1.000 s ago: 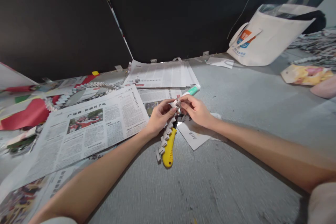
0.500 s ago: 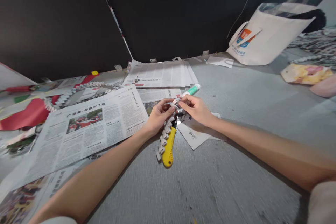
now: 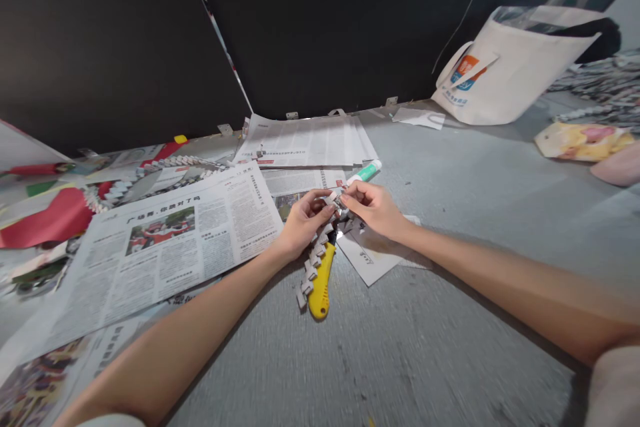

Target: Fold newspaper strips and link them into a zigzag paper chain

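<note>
A zigzag chain of folded newspaper strips (image 3: 311, 273) runs down from my fingers toward me. My left hand (image 3: 303, 219) pinches the chain near its far end between thumb and fingers. Close beside it, my right hand (image 3: 374, 207) pinches the same end with thumb and forefinger; the exact fold it grips is too small to make out. Under the chain's right side lies a yellow-handled utility knife (image 3: 321, 287), its front part partly hidden by the hands. Below my right hand are a white card (image 3: 370, 263) and small paper pieces.
A green and white marker (image 3: 366, 172) lies beyond my right hand. Newspaper sheets (image 3: 170, 247) spread to the left, with more stacked (image 3: 300, 137) at the back. Another folded chain (image 3: 120, 187) and red paper (image 3: 55, 220) lie far left. A white tote bag (image 3: 515, 67) stands back right.
Both hands stay in nearly the same place. The far end of the chain has turned slightly between the fingers, and its near end has shifted a little to the left.
</note>
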{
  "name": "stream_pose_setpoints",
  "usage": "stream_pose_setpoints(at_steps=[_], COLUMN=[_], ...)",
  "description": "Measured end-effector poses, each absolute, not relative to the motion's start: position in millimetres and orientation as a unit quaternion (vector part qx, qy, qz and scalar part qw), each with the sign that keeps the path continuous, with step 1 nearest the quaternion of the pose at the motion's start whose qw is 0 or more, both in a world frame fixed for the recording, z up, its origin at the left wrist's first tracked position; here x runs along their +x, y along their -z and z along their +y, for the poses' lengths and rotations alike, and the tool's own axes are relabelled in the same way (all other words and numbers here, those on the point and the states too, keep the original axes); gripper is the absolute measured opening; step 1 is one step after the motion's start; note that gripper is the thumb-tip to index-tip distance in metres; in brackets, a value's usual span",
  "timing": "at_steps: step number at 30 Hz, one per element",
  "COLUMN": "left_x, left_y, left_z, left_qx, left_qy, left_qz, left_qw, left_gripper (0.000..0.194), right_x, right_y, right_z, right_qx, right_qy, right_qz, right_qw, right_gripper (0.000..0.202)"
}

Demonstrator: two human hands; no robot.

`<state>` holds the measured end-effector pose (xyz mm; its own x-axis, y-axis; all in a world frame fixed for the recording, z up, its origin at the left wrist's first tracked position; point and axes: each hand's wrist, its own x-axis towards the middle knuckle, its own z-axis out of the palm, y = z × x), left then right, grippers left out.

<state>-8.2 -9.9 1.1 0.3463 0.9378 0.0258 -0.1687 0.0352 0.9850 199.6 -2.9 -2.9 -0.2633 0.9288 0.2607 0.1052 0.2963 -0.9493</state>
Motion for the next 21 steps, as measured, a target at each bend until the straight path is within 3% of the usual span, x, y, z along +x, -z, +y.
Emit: stream_pose_setpoints(at_steps=[11,21], left_x=[-7.7,-6.6], left_y=[-6.7,-3.8], left_z=[-12.4,-15.9], left_qx=[0.571,0.669], left_qy=[-0.432,-0.436], left_qz=[0.353,0.369], left_qw=[0.602,0.476], left_gripper=[0.044,0.030], right_x=[198.2,197.9], right_y=[-2.0,-2.0], right_z=[-5.6,-5.9], right_qx=[-0.404,-0.390], right_qy=[-0.431,-0.413], right_qz=[-0.669,-0.697], right_qw=[0.452,0.438], right_gripper=[0.029,0.032])
